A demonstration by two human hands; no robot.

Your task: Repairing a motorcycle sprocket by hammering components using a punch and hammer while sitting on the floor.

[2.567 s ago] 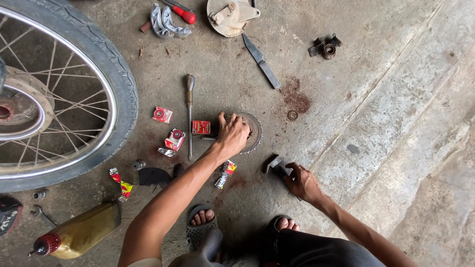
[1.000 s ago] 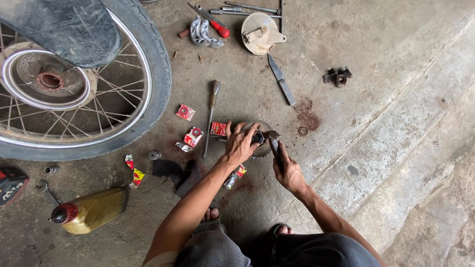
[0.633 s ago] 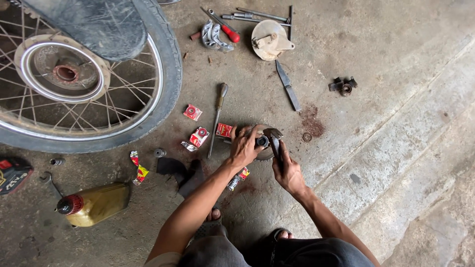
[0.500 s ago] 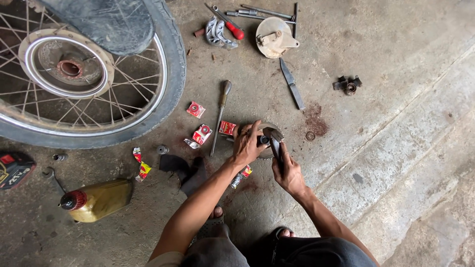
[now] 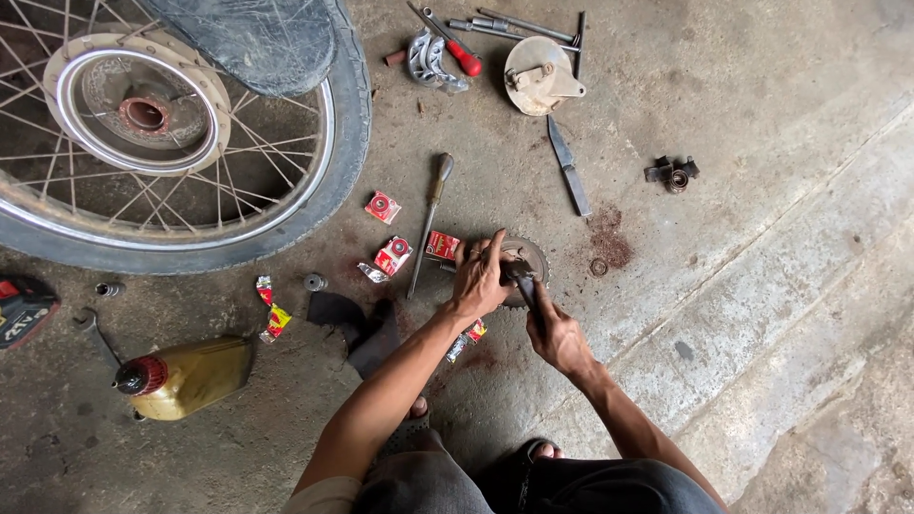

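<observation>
Concrete floor [image 5: 762, 286]: wheel [image 5: 171, 133], screwdriver [image 5: 428, 219], oil bottle [image 5: 186, 378].

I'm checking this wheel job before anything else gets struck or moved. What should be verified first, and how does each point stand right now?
1. Left hand steadying the sprocket: ok, fingers spread on it.
2. Right hand has a firm grip on the small hammer: ok, though the head is partly hidden.
3. Left fingers clear of the hammer head: not ok, they lie right beside it.
4. Sprocket flat on the floor: cannot tell, hands cover most of it.
5. Loose bits clear of the work: not ok, a red box touches the sprocket area and a screwdriver lies close.
</observation>
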